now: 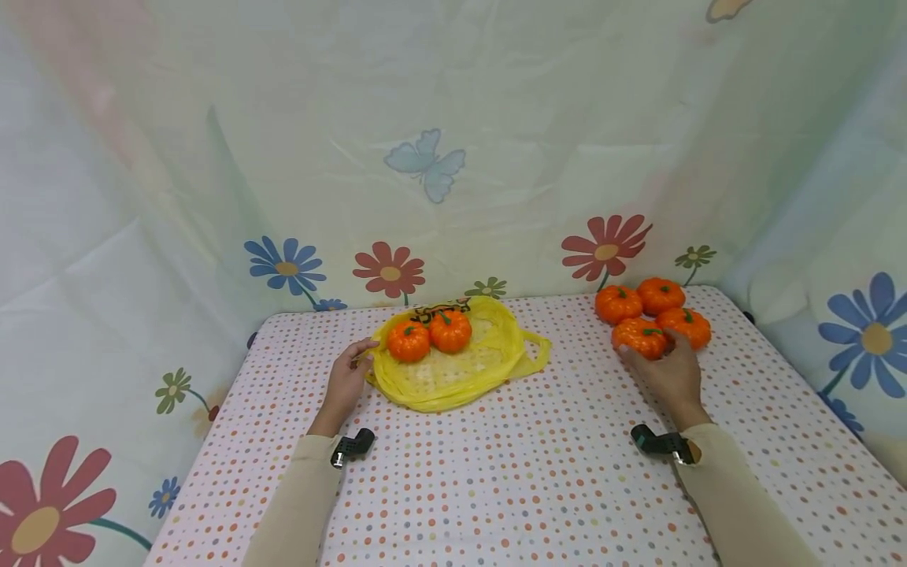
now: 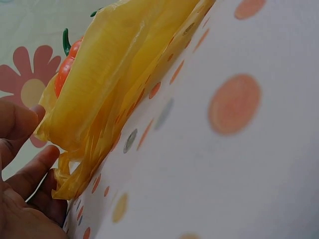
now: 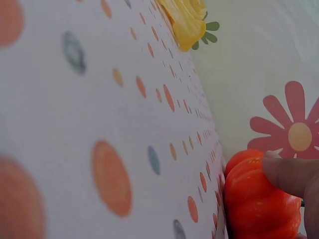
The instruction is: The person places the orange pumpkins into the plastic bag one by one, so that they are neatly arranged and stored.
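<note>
A yellow plastic bag [image 1: 453,398] lies spread open on the table, its rim rolled into a ring. Inside, toward its left, sit two small orange pumpkins [image 1: 409,342] with green stems. My left hand [image 1: 347,382] pinches the bag's left edge between thumb and fingers; the bag's crumpled side [image 2: 99,94] fills much of the left wrist view. On the right, my right hand [image 1: 673,382] grips the front-left pumpkin [image 1: 638,337] of a cluster. Its thumb presses on that pumpkin [image 3: 259,199] in the right wrist view, while the other fingers are mostly hidden.
Beside the gripped pumpkin stand others: one behind it [image 1: 619,304], one at the back right [image 1: 661,295] and one at the right [image 1: 690,327]. A bag handle [image 1: 540,350] sticks out to the right. The dotted table [image 1: 496,488] meets a flower-printed curtain [image 1: 510,220] at its back edge.
</note>
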Demonstrator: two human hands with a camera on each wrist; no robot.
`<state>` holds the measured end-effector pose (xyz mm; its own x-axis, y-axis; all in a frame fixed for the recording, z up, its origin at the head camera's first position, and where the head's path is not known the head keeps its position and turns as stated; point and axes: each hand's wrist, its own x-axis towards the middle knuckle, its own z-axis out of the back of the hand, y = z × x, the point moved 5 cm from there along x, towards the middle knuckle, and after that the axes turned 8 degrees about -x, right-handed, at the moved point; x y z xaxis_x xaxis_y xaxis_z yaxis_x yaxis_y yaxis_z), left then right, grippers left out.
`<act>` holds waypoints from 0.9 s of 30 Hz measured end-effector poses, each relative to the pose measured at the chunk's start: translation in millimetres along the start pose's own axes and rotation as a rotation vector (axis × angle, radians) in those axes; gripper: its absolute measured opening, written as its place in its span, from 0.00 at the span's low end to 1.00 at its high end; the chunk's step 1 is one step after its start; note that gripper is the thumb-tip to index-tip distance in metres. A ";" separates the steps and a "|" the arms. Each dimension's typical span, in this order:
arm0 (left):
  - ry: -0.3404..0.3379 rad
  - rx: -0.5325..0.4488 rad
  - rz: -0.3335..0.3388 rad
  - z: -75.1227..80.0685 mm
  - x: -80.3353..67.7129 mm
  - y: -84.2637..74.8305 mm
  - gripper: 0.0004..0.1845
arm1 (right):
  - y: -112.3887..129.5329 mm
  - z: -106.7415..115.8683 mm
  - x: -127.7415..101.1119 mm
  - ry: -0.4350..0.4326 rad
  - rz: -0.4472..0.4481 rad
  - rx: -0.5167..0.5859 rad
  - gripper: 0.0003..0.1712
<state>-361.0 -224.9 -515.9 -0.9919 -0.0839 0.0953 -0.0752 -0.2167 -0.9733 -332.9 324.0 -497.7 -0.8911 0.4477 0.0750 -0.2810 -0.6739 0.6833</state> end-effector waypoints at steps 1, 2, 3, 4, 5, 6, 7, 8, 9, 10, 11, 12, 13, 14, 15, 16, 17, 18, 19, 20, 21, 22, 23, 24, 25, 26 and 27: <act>-0.002 0.000 0.004 0.3 0.0 0.2 0.14 | 0.3 -0.2 0.3 0.000 0.002 0.000 0.57; -0.002 -0.003 0.008 0.5 0.1 0.4 0.14 | 0.8 -0.2 0.3 0.000 0.004 0.001 0.57; -0.001 -0.003 0.010 0.6 0.1 0.4 0.14 | 1.4 -0.2 0.3 0.001 0.004 0.001 0.56; 0.000 -0.004 0.011 0.7 0.2 0.4 0.14 | 2.1 0.0 0.1 0.000 0.004 0.000 0.56; 0.000 -0.005 0.012 0.7 0.3 0.5 0.14 | 2.6 0.2 -0.1 0.000 0.004 0.000 0.55; -0.001 -0.006 0.012 0.8 0.4 0.5 0.14 | 3.1 0.4 -0.4 0.000 0.002 0.001 0.55; -0.002 -0.004 0.014 0.8 0.6 0.7 0.14 | 3.4 0.5 -0.7 0.000 0.002 0.001 0.55; -0.002 -0.003 0.015 0.8 0.8 0.9 0.14 | 3.7 0.6 -1.2 0.000 0.002 0.001 0.54; -0.004 -0.002 0.017 0.9 0.9 1.2 0.14 | 3.7 0.6 -1.4 -0.001 0.002 0.002 0.54; -0.006 -0.002 0.019 0.9 1.0 1.4 0.14 | 3.8 0.5 -1.6 -0.002 0.003 0.002 0.53; -0.006 -0.004 0.022 0.7 1.0 1.5 0.14 | 3.9 0.6 -2.1 -0.001 0.004 0.004 0.53; -0.007 -0.004 0.023 0.4 1.0 1.7 0.14 | 4.2 0.9 -2.8 -0.002 0.006 0.009 0.53; -0.008 -0.007 0.026 0.7 0.5 2.2 0.14 | 4.8 0.5 -3.2 -0.001 0.010 0.009 0.52; -0.008 -0.008 0.028 1.0 -0.2 2.3 0.14 | 6.0 0.4 -4.2 0.003 0.014 0.011 0.52; -0.009 -0.009 0.031 1.2 -0.8 2.6 0.14 | 7.5 0.3 -5.3 0.007 0.019 0.017 0.52; -0.009 -0.009 0.034 1.6 -1.2 3.0 0.14 | 9.7 0.6 -6.7 0.011 0.025 0.019 0.52; -0.009 -0.011 0.037 1.9 -1.6 3.2 0.14 | 12.1 0.9 -8.1 0.015 0.035 0.022 0.52; -0.011 -0.010 0.039 2.3 -2.0 3.4 0.14 | 14.7 1.1 -9.4 0.021 0.046 0.028 0.52; -0.013 -0.009 0.042 2.7 -2.2 3.5 0.14 | 17.6 1.3 -10.8 0.029 0.057 0.030 0.52; -0.013 -0.001 0.041 2.9 -2.0 3.4 0.14 | 20.5 1.6 -12.4 0.038 0.069 0.044 0.52; -0.014 0.001 0.038 2.8 -1.4 3.4 0.14 | 23.0 1.7 -13.4 0.051 0.081 0.055 0.52; -0.014 0.004 0.034 2.7 -0.8 3.0 0.14 | 25.4 1.9 -14.2 0.068 0.092 0.068 0.52; -0.014 0.005 0.028 2.2 -0.3 2.4 0.14 | 27.3 1.7 -14.8 0.090 0.099 0.093 0.53; -0.015 0.006 0.022 1.8 0.5 2.0 0.14 | 28.9 1.5 -15.2 0.115 0.101 0.122 0.53; -0.013 0.004 0.016 1.3 1.1 1.4 0.14 | 29.8 1.0 -15.5 0.140 0.096 0.145 0.53; -0.013 0.003 0.012 0.7 1.7 1.4 0.15 | 30.4 0.4 -15.5 0.164 0.087 0.171 0.54; -0.011 -0.008 0.011 0.1 2.1 1.4 0.14 | 30.8 -0.5 -15.4 0.184 0.071 0.195 0.54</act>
<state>-363.2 -225.5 -517.0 -0.9915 -0.0965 0.0872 -0.0655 -0.2084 -0.9759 -328.0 296.0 -478.2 -0.9608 0.2771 0.0066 -0.1577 -0.5658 0.8093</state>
